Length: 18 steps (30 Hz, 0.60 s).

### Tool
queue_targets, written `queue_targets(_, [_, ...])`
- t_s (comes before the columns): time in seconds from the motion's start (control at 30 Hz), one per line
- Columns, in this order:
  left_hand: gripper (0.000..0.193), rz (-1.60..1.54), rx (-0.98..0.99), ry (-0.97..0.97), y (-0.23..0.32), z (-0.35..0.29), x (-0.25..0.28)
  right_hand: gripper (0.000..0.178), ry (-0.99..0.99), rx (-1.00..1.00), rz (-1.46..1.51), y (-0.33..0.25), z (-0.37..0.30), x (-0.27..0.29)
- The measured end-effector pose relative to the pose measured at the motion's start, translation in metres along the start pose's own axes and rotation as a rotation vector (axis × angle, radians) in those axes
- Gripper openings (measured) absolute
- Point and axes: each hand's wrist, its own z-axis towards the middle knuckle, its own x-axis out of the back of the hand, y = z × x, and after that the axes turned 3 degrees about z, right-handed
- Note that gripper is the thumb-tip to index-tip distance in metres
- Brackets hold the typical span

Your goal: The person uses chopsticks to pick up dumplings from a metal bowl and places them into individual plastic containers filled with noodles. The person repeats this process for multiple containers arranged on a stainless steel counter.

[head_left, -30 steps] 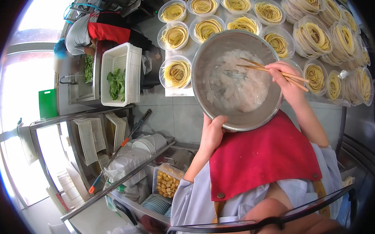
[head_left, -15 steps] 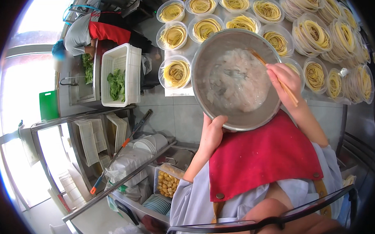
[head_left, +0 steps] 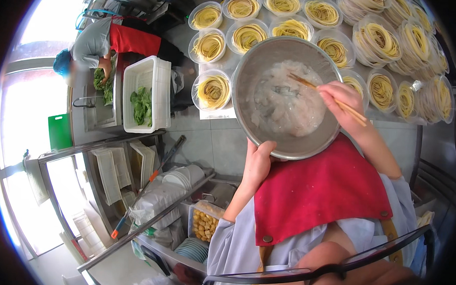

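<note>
A large round metal bowl is held in front of me over the near edge of the table. My left hand grips its lower left rim, thumb over the edge and fingers underneath. Inside lies a wet, pale, translucent mass, like raw slices of meat or fish, with a greyish patch. My right hand is closed round a pair of wooden chopsticks. Their tips point left, over or into the pale mass; contact is hard to make out.
Clear bowls of yellow noodle-like strands fill the table, some stacked at right. A white crate with leafy greens stands left. Beyond, a person handles greens at a sink. A tub of tan cubes sits lower left beside plates.
The chopsticks have swung from the bowl's upper right toward its middle, my right hand shifting slightly left and down. At the sink, the person has moved left, with a hand now showing on the greens.
</note>
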Motion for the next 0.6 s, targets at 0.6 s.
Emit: queue_targets(0.6, [0.041,0.026,-0.018,-0.02,-0.002,0.002,-0.01,0.012,0.236,-0.084,0.142,0.013,0.015,-0.027])
